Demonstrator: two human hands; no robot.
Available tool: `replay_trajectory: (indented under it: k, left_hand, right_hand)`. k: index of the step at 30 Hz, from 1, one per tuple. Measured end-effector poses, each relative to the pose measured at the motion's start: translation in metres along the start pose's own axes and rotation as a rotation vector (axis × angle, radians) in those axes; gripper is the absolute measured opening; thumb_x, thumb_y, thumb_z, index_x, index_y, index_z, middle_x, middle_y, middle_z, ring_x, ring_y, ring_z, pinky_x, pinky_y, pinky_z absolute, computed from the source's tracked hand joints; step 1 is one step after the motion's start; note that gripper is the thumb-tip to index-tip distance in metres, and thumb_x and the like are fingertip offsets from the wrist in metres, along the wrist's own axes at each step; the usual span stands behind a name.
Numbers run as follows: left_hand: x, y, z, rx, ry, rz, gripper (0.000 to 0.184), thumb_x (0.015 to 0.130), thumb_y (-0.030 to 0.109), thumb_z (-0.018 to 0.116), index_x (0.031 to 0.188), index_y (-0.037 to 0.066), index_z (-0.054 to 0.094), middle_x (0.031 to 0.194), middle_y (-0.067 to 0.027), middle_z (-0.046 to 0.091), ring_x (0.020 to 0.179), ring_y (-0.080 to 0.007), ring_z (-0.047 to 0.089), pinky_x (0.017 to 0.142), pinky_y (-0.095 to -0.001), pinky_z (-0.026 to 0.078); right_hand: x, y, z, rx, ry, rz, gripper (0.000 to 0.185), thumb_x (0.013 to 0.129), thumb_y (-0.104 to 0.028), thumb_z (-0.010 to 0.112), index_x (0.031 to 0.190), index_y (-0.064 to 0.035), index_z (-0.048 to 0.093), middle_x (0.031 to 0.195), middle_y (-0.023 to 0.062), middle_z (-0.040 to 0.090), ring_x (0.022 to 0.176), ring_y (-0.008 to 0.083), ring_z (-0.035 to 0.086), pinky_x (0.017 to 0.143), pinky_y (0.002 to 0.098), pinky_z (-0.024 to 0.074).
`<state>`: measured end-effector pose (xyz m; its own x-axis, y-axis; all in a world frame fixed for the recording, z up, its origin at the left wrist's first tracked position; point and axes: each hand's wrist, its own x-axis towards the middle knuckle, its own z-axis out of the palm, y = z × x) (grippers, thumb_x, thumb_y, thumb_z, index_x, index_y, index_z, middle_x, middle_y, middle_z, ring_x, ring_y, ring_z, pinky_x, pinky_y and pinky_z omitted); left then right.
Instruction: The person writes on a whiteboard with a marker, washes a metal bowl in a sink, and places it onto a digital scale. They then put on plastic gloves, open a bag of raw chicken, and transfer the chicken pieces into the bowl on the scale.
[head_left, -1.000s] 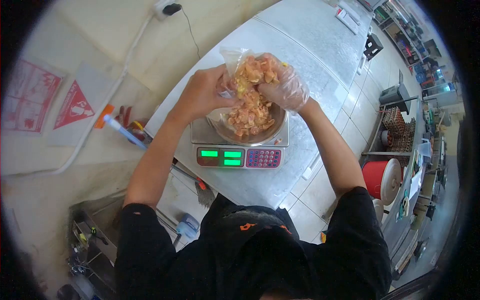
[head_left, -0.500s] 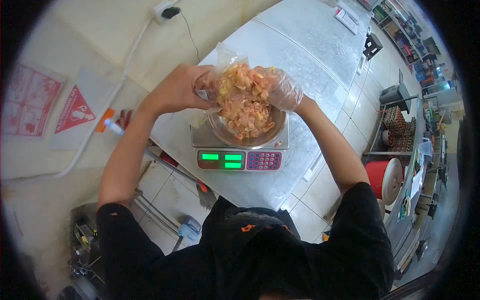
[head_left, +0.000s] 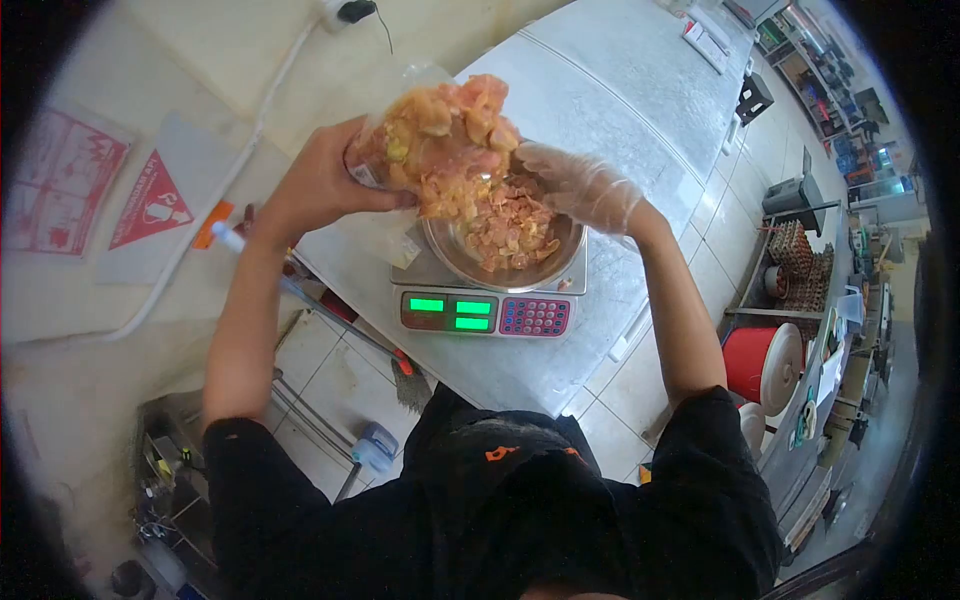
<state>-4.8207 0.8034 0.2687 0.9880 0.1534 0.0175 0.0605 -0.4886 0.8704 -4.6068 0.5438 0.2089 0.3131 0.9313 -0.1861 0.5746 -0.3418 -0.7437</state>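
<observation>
My left hand (head_left: 325,185), bare, is closed around a clear plastic bag (head_left: 385,150) full of raw chicken pieces (head_left: 465,115). The bag is tipped over a round metal bowl (head_left: 450,250), its contents bulging out above the left side. Cut chicken (head_left: 510,225) lies in the bowl below. My right hand (head_left: 585,190), in a clear plastic glove, is over the bowl's right rim with its fingers stretched toward the meat; whether the fingertips touch the bag is hard to see. Beneath the bowl stands a digital scale (head_left: 485,314) with lit green displays.
The scale rests on a metal table (head_left: 600,100) that runs away to the upper right. A wall with a cable and red signs (head_left: 150,205) borders the left. On the right are a red pot (head_left: 755,360), egg trays (head_left: 790,245) and shelving.
The bag has risen and moved left in my left hand, showing more of the bowl. My right hand has shifted right and down, away from the bag's top, with its fingers straighter.
</observation>
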Motion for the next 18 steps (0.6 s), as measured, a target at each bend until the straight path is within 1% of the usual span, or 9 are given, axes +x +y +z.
replay_trajectory:
  k: [2,3,5,8,11,13,15,16,18]
  left_hand:
    - [0.001,-0.002,0.004,-0.033,0.035,0.019,0.056,0.067,0.007,0.086,0.117,0.0,0.062,0.109,-0.0056,0.069,0.102,-0.0137,0.064,0.092,-0.0314,0.05]
    - [0.002,-0.002,0.007,-0.064,0.066,0.039,0.056,0.067,0.006,0.086,0.117,0.0,0.061,0.109,-0.0056,0.069,0.103,-0.0141,0.064,0.092,-0.032,0.05]
    - [0.003,0.004,0.017,-0.116,0.122,0.088,0.051,0.068,0.008,0.086,0.112,-0.001,0.063,0.105,-0.0049,0.069,0.098,-0.0114,0.062,0.088,-0.0298,0.05]
    - [0.013,0.006,0.039,-0.187,0.247,0.195,0.043,0.071,0.009,0.086,0.106,-0.001,0.063,0.099,-0.0042,0.069,0.092,-0.0081,0.062,0.082,-0.0264,0.05]
    - [0.02,0.013,0.05,-0.118,0.335,0.242,0.038,0.073,0.008,0.084,0.103,-0.001,0.063,0.095,-0.0037,0.069,0.087,-0.0077,0.063,0.077,-0.0252,0.051]
    - [0.022,0.02,0.056,-0.028,0.352,0.23,0.036,0.073,0.008,0.084,0.101,-0.001,0.062,0.092,-0.0034,0.07,0.084,-0.0079,0.063,0.075,-0.0251,0.052]
    - [0.022,0.027,0.061,-0.136,0.367,0.262,0.035,0.073,0.009,0.084,0.098,-0.001,0.061,0.084,-0.0033,0.07,0.079,-0.0085,0.065,0.07,-0.0266,0.052]
    - [0.022,0.026,0.059,-0.134,0.369,0.262,0.035,0.073,0.009,0.084,0.098,-0.001,0.061,0.084,-0.0033,0.07,0.079,-0.0085,0.065,0.07,-0.0266,0.052]
    - [0.019,0.023,0.054,0.072,0.288,0.141,0.04,0.072,0.012,0.086,0.101,-0.001,0.062,0.095,-0.007,0.071,0.088,-0.01,0.065,0.08,-0.0283,0.052]
  right_hand:
    - [-0.003,-0.001,-0.004,0.27,0.082,-0.033,0.06,0.086,-0.007,0.07,0.141,-0.0053,0.046,0.13,0.0144,0.06,0.118,0.025,0.058,0.103,0.0361,0.0485]
    - [-0.004,-0.003,-0.003,0.268,0.081,-0.034,0.06,0.086,-0.007,0.07,0.141,-0.0053,0.046,0.13,0.0144,0.06,0.118,0.025,0.058,0.103,0.0361,0.0485]
    - [-0.006,-0.013,0.0,0.562,0.092,-0.058,0.07,0.086,-0.016,0.074,0.146,-0.0091,0.039,0.131,0.016,0.057,0.123,0.0259,0.055,0.101,0.0359,0.0495]
    - [-0.008,-0.049,0.02,0.495,0.253,-0.208,0.086,0.077,-0.026,0.084,0.146,-0.0067,0.036,0.131,0.0189,0.056,0.119,0.028,0.058,0.1,0.035,0.0495]
    - [0.011,-0.054,0.043,0.533,0.407,-0.232,0.095,0.074,-0.026,0.086,0.148,-0.0073,0.03,0.132,0.0161,0.055,0.119,0.0248,0.057,0.099,0.0342,0.0495]
    - [0.016,-0.058,0.042,0.608,0.424,-0.252,0.087,0.079,-0.021,0.082,0.147,-0.0049,0.031,0.132,0.0148,0.055,0.118,0.0218,0.056,0.099,0.0338,0.0488]
    - [0.017,-0.053,0.041,0.686,0.421,-0.217,0.069,0.083,-0.015,0.077,0.14,-0.005,0.04,0.13,0.0116,0.057,0.117,0.018,0.056,0.098,0.0329,0.0486]
    - [0.014,-0.05,0.039,0.686,0.42,-0.219,0.069,0.083,-0.015,0.077,0.14,-0.005,0.04,0.13,0.0116,0.057,0.117,0.018,0.056,0.098,0.0329,0.0486]
    - [0.005,-0.049,0.032,0.516,0.308,-0.146,0.055,0.089,-0.002,0.064,0.14,-0.0031,0.045,0.12,0.0071,0.062,0.108,0.0163,0.06,0.095,0.0331,0.0499]
